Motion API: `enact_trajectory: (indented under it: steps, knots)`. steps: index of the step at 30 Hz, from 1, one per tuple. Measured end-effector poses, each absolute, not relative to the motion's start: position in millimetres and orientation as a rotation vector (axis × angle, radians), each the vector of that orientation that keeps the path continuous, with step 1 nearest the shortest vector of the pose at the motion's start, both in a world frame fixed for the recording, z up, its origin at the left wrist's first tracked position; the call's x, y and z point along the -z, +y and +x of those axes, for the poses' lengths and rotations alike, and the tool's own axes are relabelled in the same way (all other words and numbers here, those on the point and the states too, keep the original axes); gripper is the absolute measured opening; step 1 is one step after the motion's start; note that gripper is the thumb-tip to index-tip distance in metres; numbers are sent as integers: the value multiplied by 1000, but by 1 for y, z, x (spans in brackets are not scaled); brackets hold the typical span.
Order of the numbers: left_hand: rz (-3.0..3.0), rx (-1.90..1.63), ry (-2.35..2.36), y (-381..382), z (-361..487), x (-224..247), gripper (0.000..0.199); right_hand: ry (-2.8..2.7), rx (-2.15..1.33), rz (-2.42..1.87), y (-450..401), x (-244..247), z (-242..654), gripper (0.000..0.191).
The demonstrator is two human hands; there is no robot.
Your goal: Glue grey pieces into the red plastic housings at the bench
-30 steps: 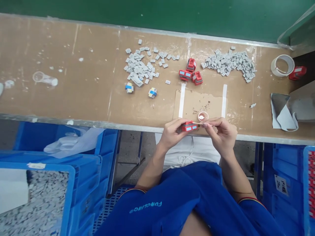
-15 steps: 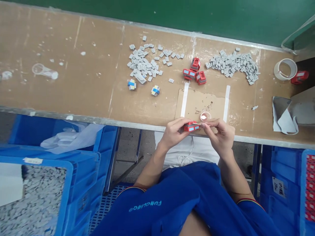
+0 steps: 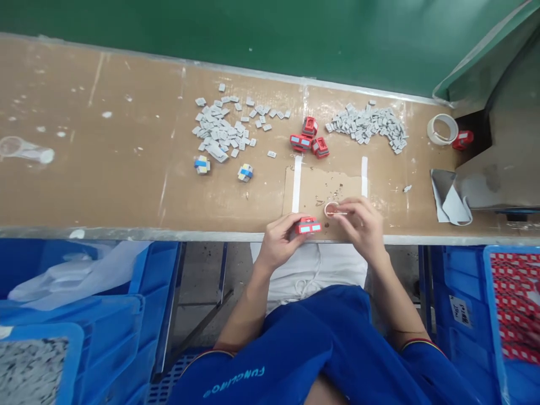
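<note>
My left hand (image 3: pixel 280 242) is closed around a red toy vehicle part (image 3: pixel 309 226) with pale blue windows, held at the table's front edge. My right hand (image 3: pixel 363 226) pinches a thin, pale stick (image 3: pixel 337 213), whose tip is at a small round cup (image 3: pixel 331 208). Reddish contents show inside the cup. Beneath it lies a cardboard sheet (image 3: pixel 310 185) with dark specks, held by white tape strips. Several similar red parts (image 3: pixel 301 142) sit together behind the sheet.
Piles of small grey pieces lie at left (image 3: pixel 219 126) and right (image 3: pixel 371 124). Two blue-banded bundles (image 3: pixel 245 172) rest left of the cardboard. A tape roll (image 3: pixel 442 129) stands at right. Blue crates (image 3: pixel 459 320) flank my seat below the table.
My right hand has moved the stick away from the red part to the cup. My left hand still holds the part, now apart from the stick. The camera view has shifted.
</note>
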State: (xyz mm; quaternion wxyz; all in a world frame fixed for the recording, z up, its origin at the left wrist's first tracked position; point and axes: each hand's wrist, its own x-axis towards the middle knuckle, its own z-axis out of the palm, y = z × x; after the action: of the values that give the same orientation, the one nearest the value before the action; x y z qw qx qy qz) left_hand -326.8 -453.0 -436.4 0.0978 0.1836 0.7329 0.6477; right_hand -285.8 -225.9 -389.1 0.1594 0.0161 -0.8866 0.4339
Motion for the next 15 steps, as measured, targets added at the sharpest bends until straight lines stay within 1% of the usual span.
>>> enact_trajectory:
  steps: [2,3,7,9,12,15]
  knots:
    - [561,-1910,2173,-454,-328,436,27,-2556,-1213,167,-214,387,-303,30]
    - [573,-1911,2171,-454,-328,436,27,-2553,-1173,177,-203,386,-315,33]
    - [610,-1937,2148,-455,-329,438,31,-2608,-843,-49,-143,390,-387,22]
    - [620,-1944,2143,-456,-329,439,34,-2744,-697,-33,-120,395,-420,18]
    - [629,-1948,2140,-456,-328,440,36,-2913,-482,44,-112,400,-446,15]
    - [642,-1979,2134,-455,-326,441,37,-3015,-266,-44,-126,400,-451,15]
